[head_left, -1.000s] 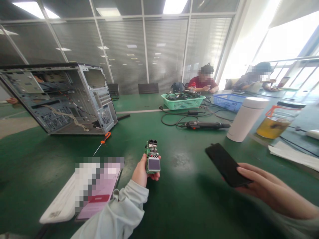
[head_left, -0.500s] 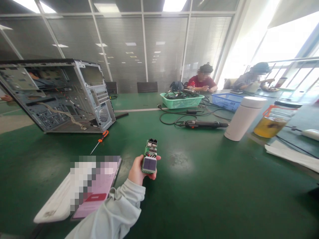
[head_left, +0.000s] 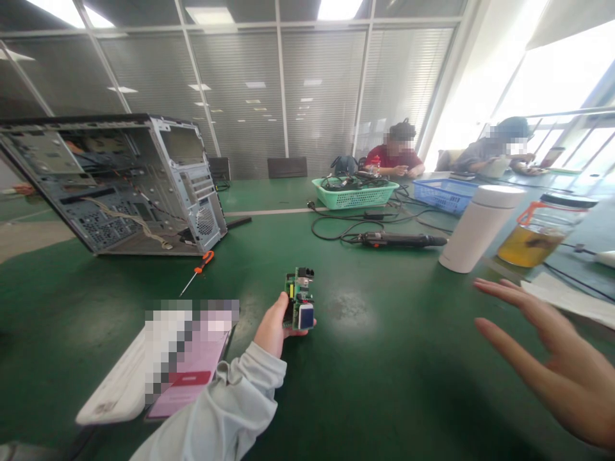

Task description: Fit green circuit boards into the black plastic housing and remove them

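Observation:
A small green circuit board with a little dark screen and black connectors is gripped in my left hand, raised over the green table. The board is turned so that its left edge shows, and the fingers behind it are mostly hidden. From the right edge comes my right hand, open, thumb and fingers apart, holding nothing. It is well apart from the board, closest to the white paper and the pale tumbler.
At left stands an open computer case, with an orange-handled screwdriver before it. A phone and a white case-like object lie near my sleeve. An electric screwdriver, green basket, blue basket and jar are beyond. Two people sit behind.
My right hand has come into view from the right, open. My left hand has turned the circuit board, so its side edge shows now. The view has shifted slightly.

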`<state>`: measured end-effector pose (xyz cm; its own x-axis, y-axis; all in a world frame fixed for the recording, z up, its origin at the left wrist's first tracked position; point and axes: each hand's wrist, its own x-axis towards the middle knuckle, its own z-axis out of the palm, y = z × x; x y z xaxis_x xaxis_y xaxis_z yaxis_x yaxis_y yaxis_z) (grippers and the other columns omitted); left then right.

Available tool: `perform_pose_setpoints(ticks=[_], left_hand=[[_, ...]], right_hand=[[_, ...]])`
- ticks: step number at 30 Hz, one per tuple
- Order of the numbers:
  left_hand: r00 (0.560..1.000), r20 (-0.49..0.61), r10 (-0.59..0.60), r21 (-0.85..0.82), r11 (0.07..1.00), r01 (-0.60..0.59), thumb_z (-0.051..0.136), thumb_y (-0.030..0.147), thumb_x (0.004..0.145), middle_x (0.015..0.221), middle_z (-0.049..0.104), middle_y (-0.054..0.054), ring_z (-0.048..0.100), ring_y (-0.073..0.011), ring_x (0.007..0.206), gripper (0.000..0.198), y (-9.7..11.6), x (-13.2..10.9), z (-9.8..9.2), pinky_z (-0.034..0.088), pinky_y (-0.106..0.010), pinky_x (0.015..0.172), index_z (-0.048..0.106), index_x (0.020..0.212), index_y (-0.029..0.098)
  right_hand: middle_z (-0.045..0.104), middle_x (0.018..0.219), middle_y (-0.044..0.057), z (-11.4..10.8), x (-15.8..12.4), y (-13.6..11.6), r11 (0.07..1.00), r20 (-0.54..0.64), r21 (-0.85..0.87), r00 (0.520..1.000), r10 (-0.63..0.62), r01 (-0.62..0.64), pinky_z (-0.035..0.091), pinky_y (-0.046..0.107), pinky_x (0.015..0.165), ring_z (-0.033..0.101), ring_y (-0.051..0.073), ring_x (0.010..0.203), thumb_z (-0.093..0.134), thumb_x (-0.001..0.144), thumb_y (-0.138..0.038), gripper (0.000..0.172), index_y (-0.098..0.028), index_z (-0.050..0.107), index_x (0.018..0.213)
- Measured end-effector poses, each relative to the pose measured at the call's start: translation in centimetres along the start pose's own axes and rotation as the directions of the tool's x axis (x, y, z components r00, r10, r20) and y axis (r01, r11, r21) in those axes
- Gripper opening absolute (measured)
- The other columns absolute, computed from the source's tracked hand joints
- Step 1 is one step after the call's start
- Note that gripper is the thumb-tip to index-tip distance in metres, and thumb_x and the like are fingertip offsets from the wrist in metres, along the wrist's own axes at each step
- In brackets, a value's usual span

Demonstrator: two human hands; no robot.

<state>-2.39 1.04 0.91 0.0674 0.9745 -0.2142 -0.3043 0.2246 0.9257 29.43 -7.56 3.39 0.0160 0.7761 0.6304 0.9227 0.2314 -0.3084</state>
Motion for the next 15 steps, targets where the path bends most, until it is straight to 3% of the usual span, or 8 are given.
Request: perform_pose_setpoints(ticks=[4, 6, 8, 10, 12, 15], left_hand=[[0.981, 0.007, 0.193, 0.187, 0.964, -0.191, 0.065, 0.043, 0.071, 0.087, 0.070, -0.008, 0.066, -0.0170, 0.067, 0.037, -0.7, -0.4, 0.1, 0.050, -0.023, 0.050, 0.059, 0.093, 0.014], [0.948, 0.058, 0.314, 0.356, 0.880, -0.314, 0.066, 0.042, 0.070, 0.090, 0.070, -0.008, 0.066, -0.0178, 0.071, 0.036, -0.8, -0.7, 0.0, 0.051, -0.023, 0.053, 0.059, 0.092, 0.015], [0.884, 0.156, 0.441, 0.575, 0.687, -0.444, 0.065, 0.041, 0.070, 0.087, 0.070, -0.006, 0.066, -0.0185, 0.071, 0.033, -0.7, -1.1, -0.1, 0.052, -0.026, 0.058, 0.059, 0.092, 0.017], [0.795, 0.288, 0.534, 0.749, 0.392, -0.535, 0.064, 0.041, 0.069, 0.084, 0.070, -0.004, 0.066, -0.0195, 0.070, 0.033, -0.5, -1.5, -0.2, 0.053, -0.030, 0.063, 0.060, 0.094, 0.019], [0.699, 0.418, 0.580, 0.801, 0.127, -0.584, 0.062, 0.043, 0.072, 0.085, 0.071, -0.005, 0.067, -0.0213, 0.073, 0.033, -0.2, -1.8, -0.2, 0.054, -0.032, 0.066, 0.060, 0.095, 0.019], [0.594, 0.525, 0.610, 0.776, -0.057, -0.628, 0.058, 0.045, 0.076, 0.091, 0.071, -0.007, 0.068, -0.0220, 0.080, 0.032, 0.0, -2.0, -0.1, 0.054, -0.031, 0.068, 0.059, 0.095, 0.019]], right_hand=[[0.041, 0.125, 0.009, 2.6, 2.9, -6.8, 0.949, 0.016, 0.091, 0.952, -0.305, 0.302, 0.036, 0.052, 0.095, 0.033, 0.028, 0.120, 0.030, 0.100, -0.043, 0.037, -0.019, 0.041, 0.126], [0.038, 0.128, 0.008, 3.6, 3.8, -9.4, 0.902, 0.041, 0.087, 0.903, -0.427, 0.422, 0.032, 0.052, 0.099, 0.030, 0.026, 0.122, 0.031, 0.099, -0.032, 0.034, -0.017, 0.041, 0.127], [0.035, 0.131, 0.005, 4.6, 4.5, -11.2, 0.846, 0.097, 0.065, 0.840, -0.534, 0.530, 0.029, 0.050, 0.102, 0.028, 0.025, 0.124, 0.040, 0.095, -0.026, 0.034, -0.017, 0.042, 0.127], [0.034, 0.132, 0.003, 5.7, 5.1, -12.4, 0.778, 0.162, 0.031, 0.765, -0.623, 0.627, 0.030, 0.049, 0.104, 0.026, 0.025, 0.124, 0.058, 0.088, -0.025, 0.040, -0.017, 0.046, 0.125], [0.040, 0.127, 0.003, 6.7, 5.6, -12.8, 0.719, 0.209, 0.001, 0.703, -0.680, 0.695, 0.034, 0.047, 0.102, 0.029, 0.025, 0.122, 0.075, 0.078, -0.025, 0.049, -0.015, 0.052, 0.119], [0.052, 0.112, 0.005, 7.6, 6.3, -12.7, 0.666, 0.231, -0.017, 0.652, -0.723, 0.745, 0.044, 0.040, 0.094, 0.040, 0.025, 0.112, 0.083, 0.072, -0.024, 0.045, -0.011, 0.059, 0.108]])
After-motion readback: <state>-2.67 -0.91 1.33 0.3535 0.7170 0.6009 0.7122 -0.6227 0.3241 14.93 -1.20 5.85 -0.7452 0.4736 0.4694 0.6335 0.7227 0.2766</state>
